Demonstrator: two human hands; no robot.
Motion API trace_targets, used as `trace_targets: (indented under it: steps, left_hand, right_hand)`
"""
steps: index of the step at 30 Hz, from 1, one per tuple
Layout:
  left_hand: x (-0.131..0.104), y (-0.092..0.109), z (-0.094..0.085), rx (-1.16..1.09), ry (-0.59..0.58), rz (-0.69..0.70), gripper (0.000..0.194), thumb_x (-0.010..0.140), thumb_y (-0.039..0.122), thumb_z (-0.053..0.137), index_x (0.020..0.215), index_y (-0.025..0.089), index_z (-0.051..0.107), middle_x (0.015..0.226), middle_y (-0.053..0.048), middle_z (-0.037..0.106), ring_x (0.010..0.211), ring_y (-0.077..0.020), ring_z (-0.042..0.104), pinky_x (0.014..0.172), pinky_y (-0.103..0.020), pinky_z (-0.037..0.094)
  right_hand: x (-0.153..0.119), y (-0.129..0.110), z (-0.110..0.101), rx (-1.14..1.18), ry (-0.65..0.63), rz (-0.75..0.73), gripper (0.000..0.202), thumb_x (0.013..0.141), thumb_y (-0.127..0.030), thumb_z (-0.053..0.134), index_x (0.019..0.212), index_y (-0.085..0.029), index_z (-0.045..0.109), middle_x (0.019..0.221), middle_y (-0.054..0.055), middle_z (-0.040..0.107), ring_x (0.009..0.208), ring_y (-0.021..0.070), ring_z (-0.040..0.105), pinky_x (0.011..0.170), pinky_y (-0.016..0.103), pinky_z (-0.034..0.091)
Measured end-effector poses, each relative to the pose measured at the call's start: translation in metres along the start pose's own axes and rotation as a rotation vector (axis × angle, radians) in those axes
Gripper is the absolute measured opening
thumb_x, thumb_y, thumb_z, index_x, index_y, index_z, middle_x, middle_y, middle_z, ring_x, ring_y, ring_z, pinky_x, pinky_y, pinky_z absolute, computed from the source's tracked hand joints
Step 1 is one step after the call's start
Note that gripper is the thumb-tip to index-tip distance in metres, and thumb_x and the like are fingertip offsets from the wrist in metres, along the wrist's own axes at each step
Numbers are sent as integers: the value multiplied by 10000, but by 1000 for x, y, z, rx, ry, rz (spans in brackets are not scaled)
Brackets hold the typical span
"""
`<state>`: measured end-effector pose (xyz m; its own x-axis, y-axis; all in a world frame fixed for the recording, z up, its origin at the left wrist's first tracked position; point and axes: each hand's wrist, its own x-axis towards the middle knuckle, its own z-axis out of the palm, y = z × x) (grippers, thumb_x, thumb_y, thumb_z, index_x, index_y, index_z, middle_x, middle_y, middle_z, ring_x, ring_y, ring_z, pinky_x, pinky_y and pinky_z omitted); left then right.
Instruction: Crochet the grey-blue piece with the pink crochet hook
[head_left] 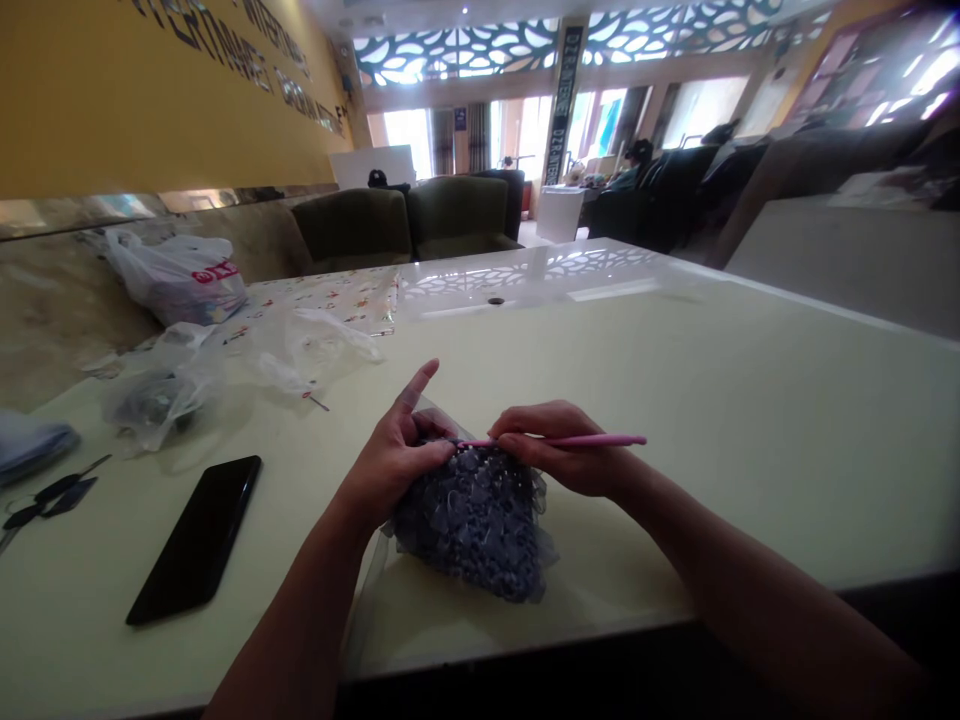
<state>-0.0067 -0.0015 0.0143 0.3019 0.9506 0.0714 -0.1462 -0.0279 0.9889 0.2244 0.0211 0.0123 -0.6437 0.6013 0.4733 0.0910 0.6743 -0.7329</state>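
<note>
- A grey-blue crocheted piece [480,525] with sheer, petal-like bits over it sits in the lower middle of the frame, just below and between the two hands, its top edge running across under the fingers and its body sloping down toward the lower right
- The left hand [401,455], left of centre, pinches the upper left corner of the piece between thumb and bent fingers, with one finger raised clear toward the top of the frame
- The right hand [562,447], right of centre, holds a slim pink hook [592,441] in a closed grip near its working end, fingertips against or just over the top edge of the piece
- The relation that matters most: the hook's long axis lies almost level across the frame, tip to the left beside the left thumb, blunt end out to the right past the right hand; it runs roughly along the top edge, and the left hand is the nearer one to the tip
- Whether the tip sits inside a loop or only against one, I cannot tell
- Around them on the pale table [750,430]: a black phone [196,540] at lower left, keys [56,495] at the left edge, a clear plastic bag [169,400] farther up
</note>
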Motion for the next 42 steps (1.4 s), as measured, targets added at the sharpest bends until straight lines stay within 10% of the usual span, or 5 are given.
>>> trace_targets:
  steps: [9, 19, 31, 42]
  left_hand:
    - [1, -12, 15, 426, 235, 188, 965, 778, 157, 715, 1581, 328, 206, 832, 28, 652, 813, -145, 602, 915, -322, 428]
    - [-1, -9, 21, -364, 135, -209, 1094, 736, 27, 725, 1583, 349, 112, 832, 26, 671, 708, -102, 646, 743, -235, 491]
    - [-5, -3, 14, -491, -91, -271, 1050, 722, 73, 713, 1578, 323, 159, 829, 14, 668, 719, -120, 648, 728, -232, 485]
    - [-1, -4, 2, -427, -68, -195, 1069, 724, 98, 746, 1568, 387, 156, 849, 13, 681, 754, -132, 647, 770, -274, 460]
  right_hand:
    - [1, 8, 21, -722, 86, -212, 343, 1024, -276, 435, 708, -161, 502, 649, -21, 477, 576, 94, 347, 589, 261, 280]
    - [-1, 4, 51, -1090, 451, -346, 365, 1004, -217, 482, 640, -191, 461, 582, -12, 438, 577, 144, 341, 598, 309, 258]
    - [-5, 12, 38, -733, 386, -503, 464, 1035, -507, 403, 731, -178, 525, 614, 7, 535, 582, 115, 508, 628, 259, 442]
    - [-8, 4, 34, -181, 352, -239, 236, 981, -273, 549, 777, -161, 592, 665, 1, 609, 558, 77, 519, 548, 201, 387]
